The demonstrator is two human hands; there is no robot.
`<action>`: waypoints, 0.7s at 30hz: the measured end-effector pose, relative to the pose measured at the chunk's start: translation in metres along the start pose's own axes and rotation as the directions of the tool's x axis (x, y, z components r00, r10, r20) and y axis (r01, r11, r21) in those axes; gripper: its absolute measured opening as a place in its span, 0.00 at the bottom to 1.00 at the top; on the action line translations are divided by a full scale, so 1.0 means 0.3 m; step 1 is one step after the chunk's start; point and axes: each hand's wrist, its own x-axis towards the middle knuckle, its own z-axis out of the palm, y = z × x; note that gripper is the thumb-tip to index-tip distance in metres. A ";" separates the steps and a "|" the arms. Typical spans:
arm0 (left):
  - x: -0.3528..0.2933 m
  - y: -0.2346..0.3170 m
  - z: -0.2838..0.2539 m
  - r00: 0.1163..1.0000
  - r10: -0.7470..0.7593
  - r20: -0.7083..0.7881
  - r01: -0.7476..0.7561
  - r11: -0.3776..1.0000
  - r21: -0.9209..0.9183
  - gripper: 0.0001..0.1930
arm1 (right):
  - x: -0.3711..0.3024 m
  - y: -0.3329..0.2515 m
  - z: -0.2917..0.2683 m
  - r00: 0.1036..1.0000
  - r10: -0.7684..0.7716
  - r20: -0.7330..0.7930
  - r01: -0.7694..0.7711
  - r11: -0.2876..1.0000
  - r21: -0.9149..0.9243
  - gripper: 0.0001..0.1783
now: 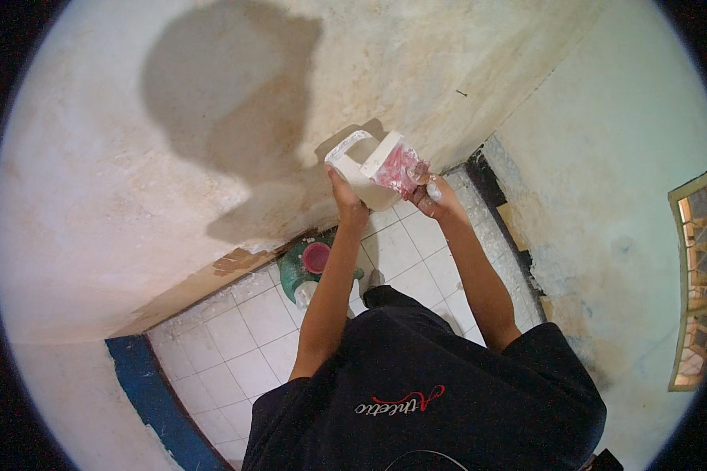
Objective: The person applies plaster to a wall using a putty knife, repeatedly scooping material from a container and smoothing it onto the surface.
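My left hand (346, 202) grips the underside of a white cut-open plastic jug (359, 163) with a handle on its far side, held up close to the pale, stained wall (133, 196). My right hand (434, 195), smeared with white paste, rests at the jug's open edge, where a reddish scrap or tool (401, 167) coated in paste shows; whether the fingers pinch it is hard to tell. Both forearms rise from my dark shirt (416, 392).
Below lies a white tiled floor (236, 345) with debris along its edges. A green container with a pink cup inside (314, 259) stands by the wall's foot. A blue strip (145, 385) borders the floor at left. A second wall (620, 157) and a window frame (699, 282) lie right.
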 end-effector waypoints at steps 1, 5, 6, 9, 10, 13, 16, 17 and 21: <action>0.010 -0.005 -0.007 1.000 0.000 -0.016 0.000 1.000 0.003 0.36 | 0.007 0.004 -0.013 0.999 -0.018 0.041 0.018 1.000 0.003 0.22; 0.053 -0.021 -0.121 0.999 0.048 -0.012 -0.049 0.998 -0.032 0.34 | 0.041 0.022 0.013 0.996 -0.018 -0.088 0.012 0.998 -0.064 0.25; 0.063 -0.032 -0.127 0.999 0.048 -0.004 -0.048 0.998 -0.038 0.34 | 0.063 0.018 -0.005 0.988 -0.109 0.109 0.112 0.993 -0.020 0.25; 0.048 -0.037 -0.183 0.995 0.047 -0.089 -0.052 0.997 -0.057 0.34 | 0.153 0.021 -0.051 0.932 -0.204 0.299 0.187 0.979 0.084 0.22; 0.027 -0.030 -0.179 0.985 0.031 -0.171 -0.043 0.997 -0.065 0.34 | 0.183 0.010 -0.074 0.933 -0.220 0.285 0.189 0.973 0.132 0.21; -0.044 -0.002 -0.257 0.974 0.025 -0.226 -0.048 0.994 -0.097 0.33 | 0.364 -0.019 -0.107 0.991 -0.061 0.116 0.052 0.996 0.078 0.20; -0.045 -0.070 -0.187 0.996 -0.032 -0.080 0.019 0.987 -0.157 0.31 | 0.612 -0.267 -0.331 0.983 -0.102 -0.151 0.082 0.988 -0.134 0.22; -0.079 -0.032 -0.262 0.995 0.008 -0.104 -0.024 0.988 -0.154 0.31 | 0.657 -0.204 -0.228 0.973 -0.138 -0.185 0.122 0.988 -0.091 0.20; -0.195 -0.018 -0.354 0.986 0.057 -0.154 -0.055 0.998 0.022 0.29 | 0.774 -0.288 -0.098 0.956 -0.162 -0.246 0.142 0.985 -0.098 0.19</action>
